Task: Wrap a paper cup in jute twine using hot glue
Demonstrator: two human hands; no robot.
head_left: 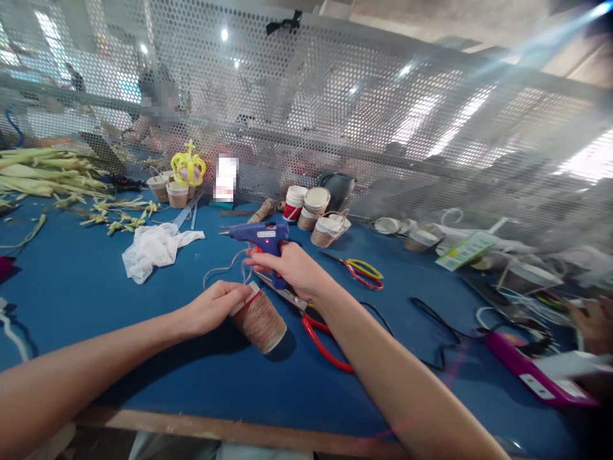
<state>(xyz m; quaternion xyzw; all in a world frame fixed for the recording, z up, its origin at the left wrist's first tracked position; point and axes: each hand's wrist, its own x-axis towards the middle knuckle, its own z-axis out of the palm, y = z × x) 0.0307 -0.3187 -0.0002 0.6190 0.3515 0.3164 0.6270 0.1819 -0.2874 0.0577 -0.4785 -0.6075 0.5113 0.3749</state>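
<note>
My left hand (221,306) grips a paper cup (261,321) by its rim; the cup lies tilted on its side, wound with brown twine, with a bit of white and red showing near the rim. A loose strand of twine (211,273) loops up from it. In my right hand (292,268) is a blue hot glue gun (261,235), its nozzle pointing left above the cup. Large red-handled scissors (320,338) lie under my right forearm, blades partly hidden by the glue gun and hand.
A crumpled white cloth (156,250) lies to the left. Smaller scissors (364,271), wrapped cups (328,227) and a twine roll (265,209) sit further back. At right are a purple power strip (531,370), cables and another person's hand (594,322). Perforated metal mesh (306,96) stands behind.
</note>
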